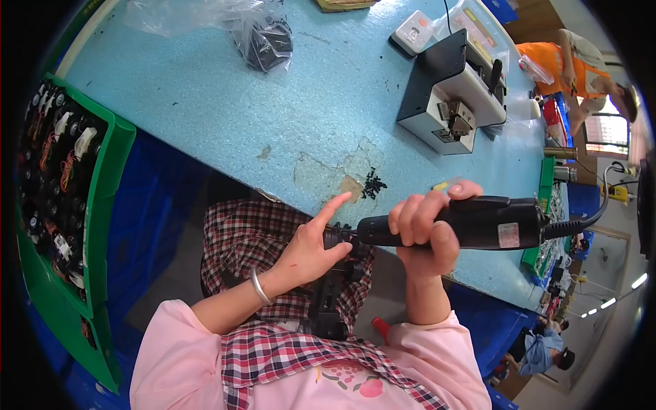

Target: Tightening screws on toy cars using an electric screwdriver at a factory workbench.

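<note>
My right hand (pixel 430 229) is wrapped round a black electric screwdriver (pixel 495 220), which lies nearly level with its cord running off to the right. The driver's tip points left, against or very close to a black plastic part (pixel 335 239) by the table edge. My left hand (pixel 311 249) steadies that part, thumb on its near side and index finger stretched toward the table; the other fingers are partly hidden. Below it, a long black assembly (pixel 329 301) extends over my lap. Small black screws (pixel 372 184) lie in a loose pile just beyond my left fingertip.
A blue table (pixel 328 82) spreads ahead. On it stand a black-and-white machine (pixel 444 96), a small white box (pixel 414 33) and a clear bag of black parts (pixel 266 41). A green bin (pixel 109 157) full of black wired parts stands left. Two people (pixel 581 68) (pixel 540 348) are at the right.
</note>
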`<action>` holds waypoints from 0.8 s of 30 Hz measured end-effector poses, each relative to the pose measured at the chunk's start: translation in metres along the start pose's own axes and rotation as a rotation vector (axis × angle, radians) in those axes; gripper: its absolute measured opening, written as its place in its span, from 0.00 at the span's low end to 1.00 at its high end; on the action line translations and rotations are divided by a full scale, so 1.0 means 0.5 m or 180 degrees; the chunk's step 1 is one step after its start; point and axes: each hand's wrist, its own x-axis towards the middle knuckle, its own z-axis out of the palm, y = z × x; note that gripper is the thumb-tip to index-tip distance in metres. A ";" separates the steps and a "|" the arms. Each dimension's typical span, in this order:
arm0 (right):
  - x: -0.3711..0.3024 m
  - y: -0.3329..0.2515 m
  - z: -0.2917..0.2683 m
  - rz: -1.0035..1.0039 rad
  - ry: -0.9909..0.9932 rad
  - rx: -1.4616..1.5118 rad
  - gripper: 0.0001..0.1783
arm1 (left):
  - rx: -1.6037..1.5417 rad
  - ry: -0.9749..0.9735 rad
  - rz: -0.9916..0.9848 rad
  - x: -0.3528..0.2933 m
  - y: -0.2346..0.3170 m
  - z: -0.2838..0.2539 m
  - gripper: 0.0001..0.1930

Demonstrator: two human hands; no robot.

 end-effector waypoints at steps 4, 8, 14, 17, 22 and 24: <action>-0.010 0.017 0.001 -0.0030 -0.0192 -0.0154 0.22 | -0.0221 -0.0025 -0.0131 0.001 -0.005 0.003 0.38; -0.014 0.016 0.020 0.0069 -0.0354 -0.0438 0.21 | 0.0093 0.0287 0.0542 0.000 -0.033 0.013 0.38; -0.015 0.014 0.028 0.0140 -0.0608 -0.1020 0.20 | -0.0021 0.0197 0.0334 0.006 -0.027 0.014 0.38; -0.014 0.014 0.023 0.0174 -0.0766 -0.1282 0.19 | -0.0368 -0.0051 0.0141 0.013 -0.021 0.009 0.37; 0.003 0.044 0.043 0.0191 -0.0608 -0.0812 0.19 | -0.0252 0.0164 0.0146 0.007 -0.029 -0.013 0.37; -0.001 0.037 0.053 0.0125 -0.0651 -0.0878 0.21 | -0.0022 0.0460 0.0434 -0.016 -0.033 -0.010 0.37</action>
